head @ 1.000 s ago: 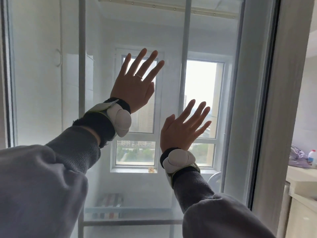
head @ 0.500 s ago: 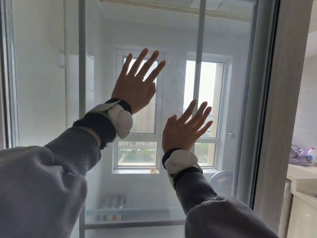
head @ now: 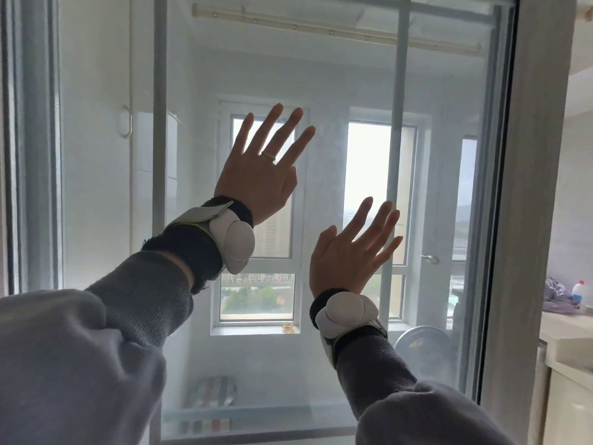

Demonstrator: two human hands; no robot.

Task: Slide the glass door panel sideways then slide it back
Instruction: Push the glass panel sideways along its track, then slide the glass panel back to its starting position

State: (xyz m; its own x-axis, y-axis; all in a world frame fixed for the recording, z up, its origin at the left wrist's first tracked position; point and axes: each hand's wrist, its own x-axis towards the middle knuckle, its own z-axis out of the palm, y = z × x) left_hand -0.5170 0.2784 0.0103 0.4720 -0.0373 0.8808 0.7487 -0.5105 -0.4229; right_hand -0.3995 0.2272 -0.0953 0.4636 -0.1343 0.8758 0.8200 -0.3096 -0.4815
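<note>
The glass door panel [head: 337,75] fills most of the view, hazy and see-through, with its right frame edge [head: 495,220] close against the grey door jamb [head: 539,220]. My left hand [head: 260,175] lies flat on the glass, fingers spread and pointing up, a ring on one finger. Lower and to the right, my right hand [head: 346,255] also presses flat on the pane with its fingers apart. Both wrists wear white trackers on black bands over grey sleeves. Neither hand holds anything.
Behind the glass are a balcony window [head: 260,284], a ceiling drying rail [head: 337,28] and a round fan [head: 423,345]. A white counter [head: 568,332] with a bottle [head: 579,292] stands at the right. Another frame post [head: 38,139] runs down the left.
The panel has slid to the right under both flat hands; its right frame edge and vertical bar moved toward the jamb, narrowing the gap there. The hands kept their pose.
</note>
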